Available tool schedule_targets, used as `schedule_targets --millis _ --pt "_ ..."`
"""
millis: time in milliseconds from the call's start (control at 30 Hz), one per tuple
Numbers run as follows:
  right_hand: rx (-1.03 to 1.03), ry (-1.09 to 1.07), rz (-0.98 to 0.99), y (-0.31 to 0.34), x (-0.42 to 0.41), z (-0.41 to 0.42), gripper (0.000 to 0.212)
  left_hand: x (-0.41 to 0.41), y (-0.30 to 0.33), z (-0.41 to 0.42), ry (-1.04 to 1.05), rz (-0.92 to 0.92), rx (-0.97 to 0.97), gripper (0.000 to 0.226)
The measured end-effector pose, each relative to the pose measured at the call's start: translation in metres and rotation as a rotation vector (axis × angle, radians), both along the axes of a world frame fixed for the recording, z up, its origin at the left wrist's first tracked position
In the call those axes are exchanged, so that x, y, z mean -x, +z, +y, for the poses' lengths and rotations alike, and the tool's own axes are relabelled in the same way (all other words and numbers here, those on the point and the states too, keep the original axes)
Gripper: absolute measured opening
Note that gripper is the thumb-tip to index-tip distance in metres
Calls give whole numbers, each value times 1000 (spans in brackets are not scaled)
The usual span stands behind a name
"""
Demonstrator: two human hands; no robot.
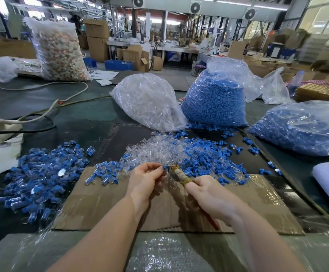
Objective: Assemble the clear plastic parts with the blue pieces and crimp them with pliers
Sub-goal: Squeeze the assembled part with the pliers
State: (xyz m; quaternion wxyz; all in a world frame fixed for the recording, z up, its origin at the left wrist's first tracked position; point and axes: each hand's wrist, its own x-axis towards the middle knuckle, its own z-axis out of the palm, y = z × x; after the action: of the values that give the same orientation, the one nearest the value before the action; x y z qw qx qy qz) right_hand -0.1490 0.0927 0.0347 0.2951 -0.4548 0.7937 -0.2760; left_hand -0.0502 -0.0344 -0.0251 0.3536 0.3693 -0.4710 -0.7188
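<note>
My left hand (pixel 145 178) pinches a small blue piece (pixel 165 167) joined to a clear part, held above the cardboard sheet (pixel 105 197). My right hand (pixel 208 195) grips the pliers (pixel 178 174) by their tape-wrapped handles, a red handle end sticking out below the palm. The pliers' jaws meet the blue piece at my left fingertips. Just behind my hands lies a mixed heap of loose clear parts (pixel 155 150) and blue pieces (pixel 204 156). A spread of assembled blue-and-clear parts (pixel 42 173) covers the table to the left.
A bag of clear parts (pixel 148 99) lies behind the heap, with two bags of blue pieces (pixel 216 101) (pixel 301 128) to its right. White and black cables (pixel 42 112) run at the left. A tall bag of mixed parts (pixel 59 50) stands far left.
</note>
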Motion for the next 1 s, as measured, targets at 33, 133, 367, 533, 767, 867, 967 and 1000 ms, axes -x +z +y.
schedule_targets --millis 33,133,367,533,767,867,967,1000 --pt "-10 13 -26 1 0 1 25 0 0 0 4 -4 -3 8" --pt "-45 32 -115 4 0 4 8 1 1 1 24 -8 -12 11" --pt "-102 25 -187 10 -2 5 14 3 -2 -3 56 -29 -6 14" --pt "-99 5 -217 13 -2 5 10 3 0 -3 79 -24 5 11" --pt "-113 32 -196 14 -3 3 9 3 0 -4 107 -96 94 12" --pt "-105 56 -173 13 -5 3 6 4 -1 -3 115 -80 40 13" --pt "-65 75 -110 10 -7 1 21 4 -1 0 107 -39 -9 13" --pt "-56 79 -85 9 -8 1 25 4 -1 1 105 -27 -15 13"
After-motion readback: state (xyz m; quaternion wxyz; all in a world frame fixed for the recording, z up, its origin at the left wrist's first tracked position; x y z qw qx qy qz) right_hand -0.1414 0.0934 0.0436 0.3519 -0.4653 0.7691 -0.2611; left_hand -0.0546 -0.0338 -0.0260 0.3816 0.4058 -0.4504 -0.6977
